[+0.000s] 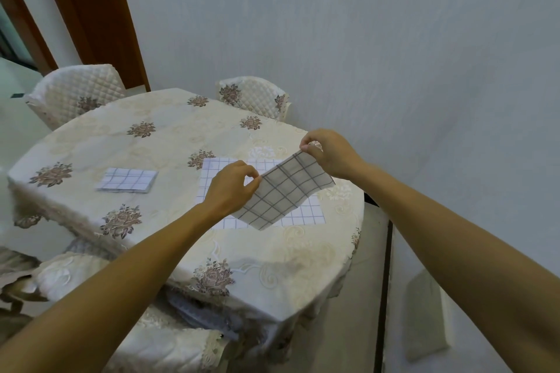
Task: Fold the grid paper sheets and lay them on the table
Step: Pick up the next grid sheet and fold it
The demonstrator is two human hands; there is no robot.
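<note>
I hold a folded grid paper sheet [285,191] in the air above the table [169,142]. My left hand [230,191] pinches its near upper corner and my right hand [330,154] pinches its far upper corner. The sheet hangs tilted, its lower part dropping toward me. Beneath it an unfolded grid sheet [306,212] lies flat on the floral tablecloth, partly hidden by the held sheet and my left hand. A small stack of folded grid sheets [128,179] rests on the cloth to the left.
Quilted chairs stand at the far left [75,91], the far side [257,94] and the near side [169,342] of the table. A pale wall [394,39] runs along the right, close to the table's right edge. A white panel [427,315] leans low on the wall.
</note>
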